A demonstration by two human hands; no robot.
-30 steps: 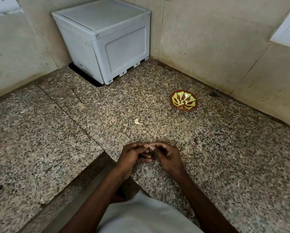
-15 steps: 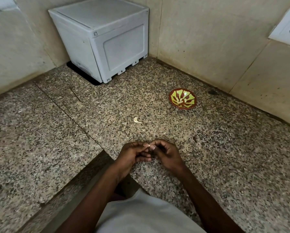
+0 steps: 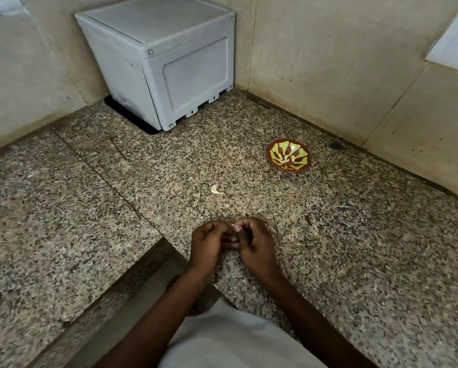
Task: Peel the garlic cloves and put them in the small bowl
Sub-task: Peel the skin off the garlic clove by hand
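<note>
Across the last second almost nothing on the speckled granite tabletop [image 3: 355, 261] has shifted, and the grey plastic box [image 3: 164, 57] in the corner sits where it was. The small bowl [image 3: 288, 155], red-brown with green markings, stands well apart from the hands near the right wall, and whether any clove lies in it is too small to tell. The left hand [image 3: 208, 244] and right hand [image 3: 254, 245] stay huddled together low over the near edge, fingers curled inward and fingertips meeting over something tiny; only a pale speck shows between them, likely a garlic clove being worked, but that cannot be confirmed. They have drawn a touch closer, so the peeling looks ongoing, not finished. A pale garlic scrap [image 3: 216, 189], clove or skin, lies untouched between hands and bowl.
</note>
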